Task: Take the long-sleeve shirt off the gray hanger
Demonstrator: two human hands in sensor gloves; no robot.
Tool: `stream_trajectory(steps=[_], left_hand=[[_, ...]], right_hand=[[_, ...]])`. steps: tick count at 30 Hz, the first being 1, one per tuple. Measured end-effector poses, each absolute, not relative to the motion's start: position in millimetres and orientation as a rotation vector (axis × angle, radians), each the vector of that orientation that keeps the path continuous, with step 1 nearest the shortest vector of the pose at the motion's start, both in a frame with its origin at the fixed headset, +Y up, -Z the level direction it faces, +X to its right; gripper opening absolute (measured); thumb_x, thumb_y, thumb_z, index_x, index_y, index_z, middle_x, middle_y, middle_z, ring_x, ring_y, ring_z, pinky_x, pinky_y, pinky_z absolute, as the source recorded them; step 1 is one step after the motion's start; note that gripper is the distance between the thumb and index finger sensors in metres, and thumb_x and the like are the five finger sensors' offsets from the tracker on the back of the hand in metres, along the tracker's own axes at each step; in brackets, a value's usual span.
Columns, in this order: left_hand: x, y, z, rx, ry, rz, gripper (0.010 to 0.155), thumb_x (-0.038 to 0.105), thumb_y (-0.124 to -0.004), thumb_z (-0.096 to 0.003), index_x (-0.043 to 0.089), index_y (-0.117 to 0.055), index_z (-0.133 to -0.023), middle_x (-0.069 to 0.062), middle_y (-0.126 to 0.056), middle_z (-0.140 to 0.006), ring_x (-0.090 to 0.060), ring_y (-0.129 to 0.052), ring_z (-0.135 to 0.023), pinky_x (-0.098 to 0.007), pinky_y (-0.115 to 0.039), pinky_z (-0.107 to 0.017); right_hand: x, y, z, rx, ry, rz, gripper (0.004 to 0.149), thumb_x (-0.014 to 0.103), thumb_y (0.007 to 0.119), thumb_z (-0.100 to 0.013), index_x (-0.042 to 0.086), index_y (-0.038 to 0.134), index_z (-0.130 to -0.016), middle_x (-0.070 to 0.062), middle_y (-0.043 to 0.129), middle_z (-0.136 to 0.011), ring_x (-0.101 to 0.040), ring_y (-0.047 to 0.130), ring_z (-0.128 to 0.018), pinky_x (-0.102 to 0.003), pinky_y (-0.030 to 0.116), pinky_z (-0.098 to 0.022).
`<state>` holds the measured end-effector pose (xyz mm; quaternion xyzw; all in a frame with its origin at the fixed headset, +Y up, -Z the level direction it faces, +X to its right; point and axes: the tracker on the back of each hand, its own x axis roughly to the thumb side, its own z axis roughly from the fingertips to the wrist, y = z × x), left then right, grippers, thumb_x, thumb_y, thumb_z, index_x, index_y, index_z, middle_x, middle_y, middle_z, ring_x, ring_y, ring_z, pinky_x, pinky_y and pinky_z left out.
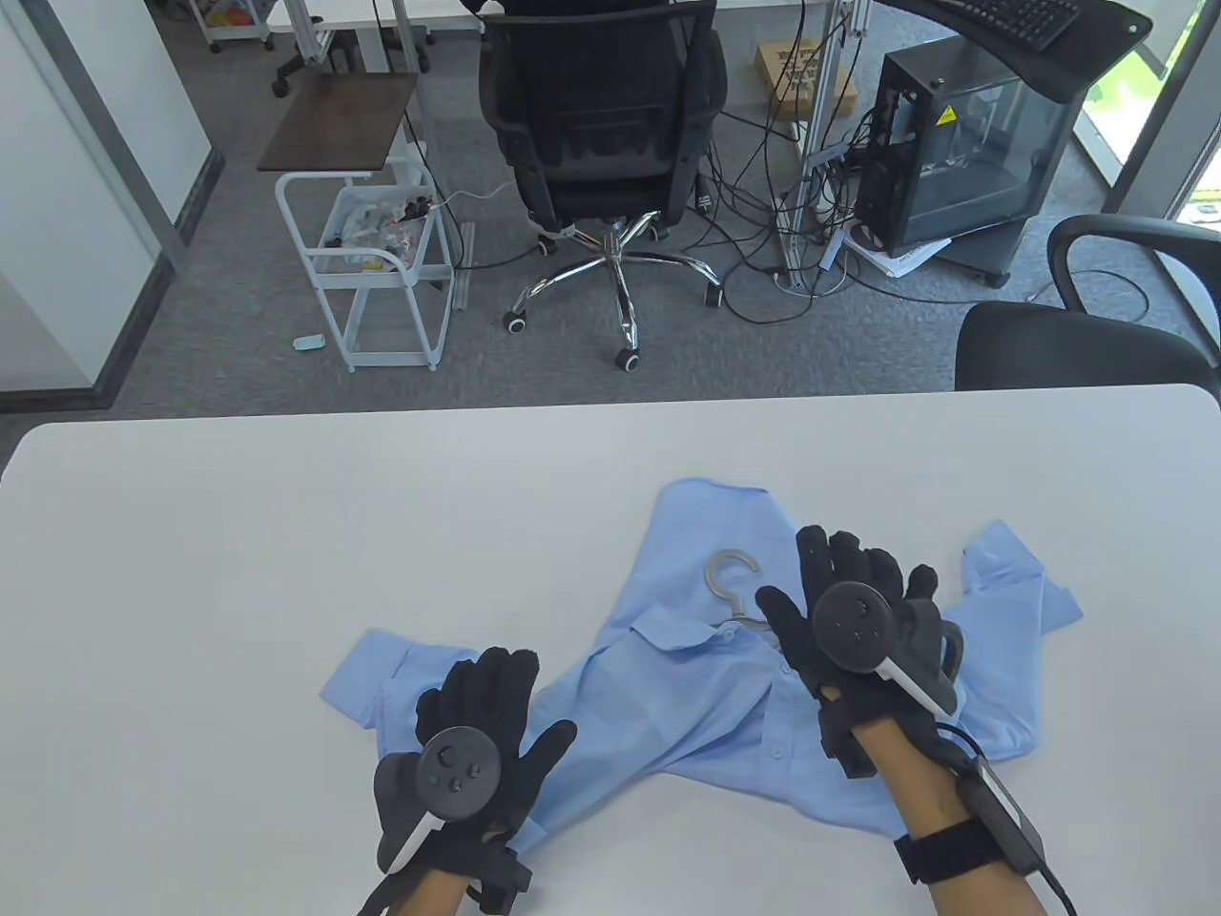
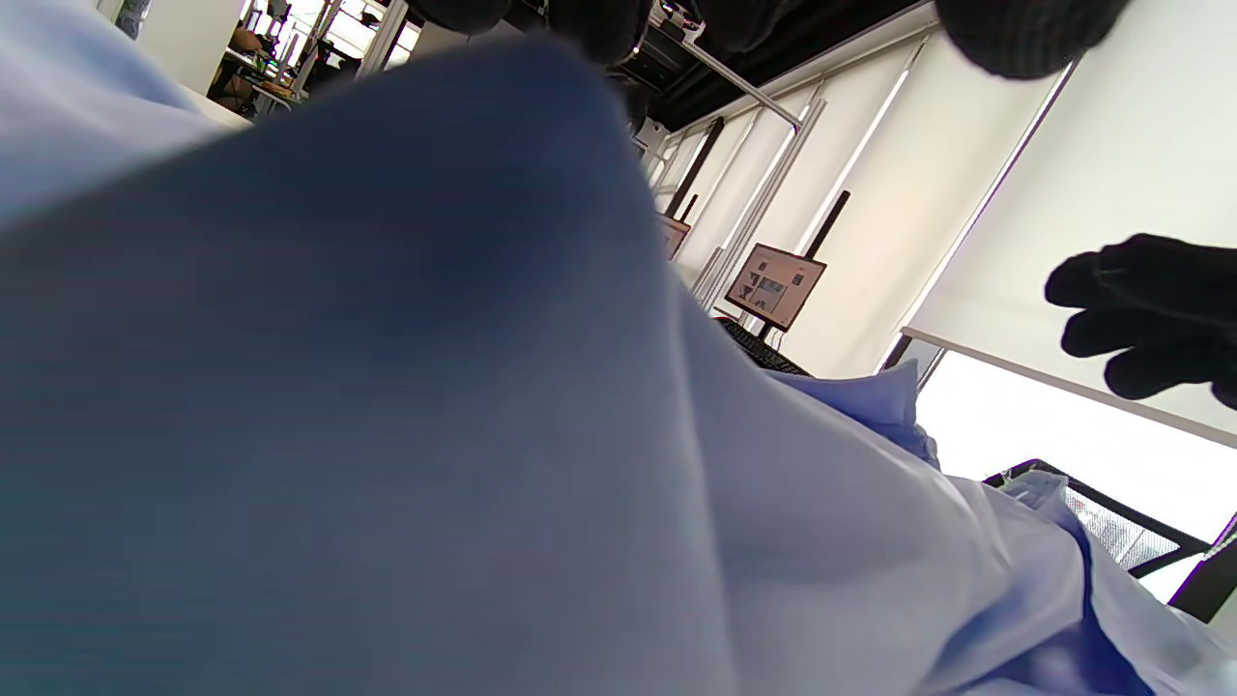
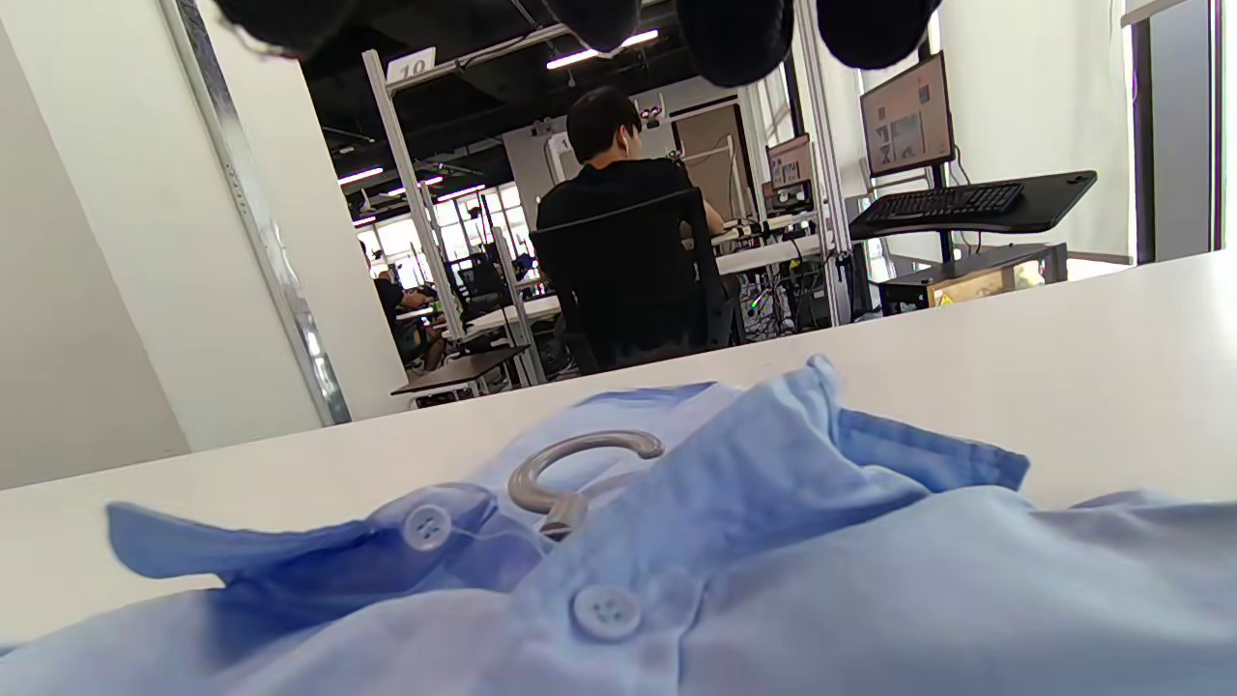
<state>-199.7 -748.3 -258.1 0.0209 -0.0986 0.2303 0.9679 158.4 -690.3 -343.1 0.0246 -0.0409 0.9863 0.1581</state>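
Both hands lie flat, fingers spread, gripping nothing that I can see: my left hand [image 1: 477, 725] on a sleeve, my right hand [image 1: 858, 620] near the collar. Between them the blue shirt [image 1: 706, 706] lies crumpled on the white bench [image 1: 238, 572], the gray hanger [image 1: 730, 592] hook poking from its neck.

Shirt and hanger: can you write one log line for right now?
shirt: flat on table, still on hanger | hanger: hook showing at collar | left hand: on sleeve | right hand: on shoulder
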Motion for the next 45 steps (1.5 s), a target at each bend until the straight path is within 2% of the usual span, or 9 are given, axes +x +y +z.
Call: stream_trajectory(steps=[7, 13, 20, 23, 25, 31, 35, 45], left_hand=[[-200, -750, -259, 0.025, -0.202, 0.461, 0.083, 0.073, -0.061, -0.0484, 0.034, -0.036, -0.118, -0.01, -0.038, -0.125, -0.053, -0.035, -0.115, -0.071, -0.02, -0.077], [-200, -754, -263, 0.022, -0.218, 0.469, 0.083, 0.072, -0.061, -0.0483, 0.034, -0.037, -0.117, -0.01, -0.037, -0.126, -0.053, -0.033, -0.116, -0.07, -0.02, -0.077], [-200, -753, -264, 0.013, -0.213, 0.464, 0.083, 0.073, -0.061, -0.0482, 0.035, -0.037, -0.118, -0.01, -0.034, -0.126, -0.053, -0.03, -0.116, -0.07, -0.018, -0.077], [-200, -753, -264, 0.01, -0.217, 0.461, 0.083, 0.073, -0.061, -0.0483, 0.035, -0.036, -0.118, -0.01, -0.034, -0.126, -0.053, -0.029, -0.116, -0.07, -0.018, -0.077], [-199, -753, -264, 0.006, -0.221, 0.462, 0.083, 0.073, -0.061, -0.0483, 0.035, -0.036, -0.118, -0.01, -0.034, -0.126, -0.053, -0.03, -0.116, -0.07, -0.018, -0.077], [-197, -753, -265, 0.004, -0.233, 0.45, 0.083, 0.073, -0.061, -0.0484, 0.035, -0.037, -0.118, -0.01, -0.034, -0.126, -0.053, -0.03, -0.115, -0.07, -0.018, -0.077], [-197, -754, -265, 0.006, -0.237, 0.452, 0.083, 0.073, -0.061, -0.0485, 0.035, -0.037, -0.118, -0.01, -0.034, -0.126, -0.053, -0.03, -0.116, -0.07, -0.018, -0.077], [-195, -757, -266, -0.008, -0.24, 0.435, 0.083, 0.073, -0.061, -0.0484, 0.034, -0.037, -0.118, -0.011, -0.034, -0.126, -0.053, -0.03, -0.115, -0.07, -0.018, -0.077]], right_hand=[[129, -700, -394, 0.072, 0.092, 2.955, 0.087, 0.063, 0.071, -0.059, 0.014, 0.037, -0.122, -0.031, 0.037, -0.121, -0.062, 0.048, -0.1, -0.081, 0.027, -0.068], [109, -715, -431, 0.041, 0.306, 3.027, 0.089, 0.06, 0.079, -0.056, 0.016, 0.036, -0.122, -0.029, 0.036, -0.122, -0.064, 0.042, -0.104, -0.085, 0.016, -0.066], [95, -737, -454, 0.066, 0.496, 3.052, 0.09, 0.059, 0.082, -0.054, 0.02, 0.037, -0.121, -0.026, 0.04, -0.122, -0.06, 0.045, -0.105, -0.085, 0.019, -0.068], [92, -749, -462, 0.133, 0.623, 3.048, 0.099, 0.062, 0.083, -0.052, 0.026, 0.019, -0.119, -0.024, 0.028, -0.124, -0.06, 0.039, -0.108, -0.085, 0.018, -0.07], [89, -755, -466, 0.134, 0.688, 3.054, 0.102, 0.063, 0.083, -0.052, 0.026, 0.015, -0.118, -0.023, 0.024, -0.125, -0.062, 0.035, -0.11, -0.085, 0.02, -0.071], [81, -766, -472, 0.084, 0.776, 3.056, 0.098, 0.06, 0.083, -0.053, 0.023, 0.021, -0.119, -0.024, 0.026, -0.125, -0.063, 0.033, -0.11, -0.085, 0.019, -0.071], [79, -776, -476, 0.043, 0.913, 3.049, 0.096, 0.057, 0.083, -0.055, 0.021, 0.021, -0.119, -0.024, 0.026, -0.124, -0.065, 0.038, -0.109, -0.084, 0.021, -0.072], [78, -778, -478, 0.035, 0.775, 3.097, 0.088, 0.045, 0.086, -0.056, 0.017, 0.031, -0.118, -0.021, 0.047, -0.115, -0.049, 0.064, -0.1, -0.078, 0.036, -0.076]])
